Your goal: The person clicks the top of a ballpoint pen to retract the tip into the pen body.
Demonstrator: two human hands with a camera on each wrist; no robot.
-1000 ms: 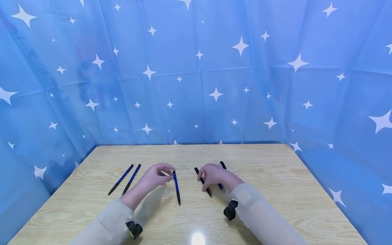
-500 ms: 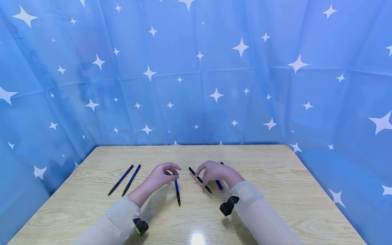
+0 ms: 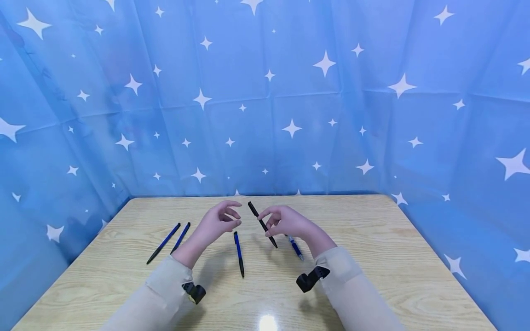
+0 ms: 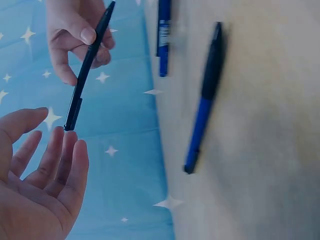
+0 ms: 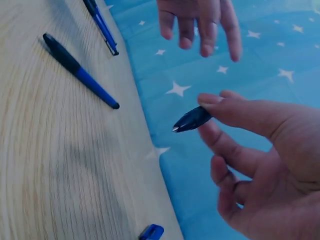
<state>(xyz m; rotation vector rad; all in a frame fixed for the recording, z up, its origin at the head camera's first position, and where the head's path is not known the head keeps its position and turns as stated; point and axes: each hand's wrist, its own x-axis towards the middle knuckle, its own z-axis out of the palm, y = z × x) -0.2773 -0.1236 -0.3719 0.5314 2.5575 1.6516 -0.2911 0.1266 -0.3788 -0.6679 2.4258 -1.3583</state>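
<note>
My right hand (image 3: 291, 224) pinches a black pen (image 3: 262, 224) between thumb and fingers, lifted above the table and tilted. In the right wrist view the tip of that black pen (image 5: 191, 120) pokes out past the thumb. To its left, my left hand (image 3: 218, 222) is raised with fingers spread and relaxed, holding nothing. The left wrist view has the black pen's clip end (image 4: 73, 117) close to the left fingertips; whether they touch I cannot tell. Below the left hand lies a blue pen with a black grip (image 3: 239, 255) on the table.
Two blue and black pens (image 3: 164, 242) lie side by side at the left, one partly behind the left arm. A blue pen with a clear tip (image 3: 296, 248) lies beneath the right hand, partly hidden. A starred blue curtain (image 3: 265, 138) hangs behind the wooden table (image 3: 372, 276).
My right hand has picked up the black pen and raised it off the table. The left hand has moved up and away from the middle blue pen, which stays put.
</note>
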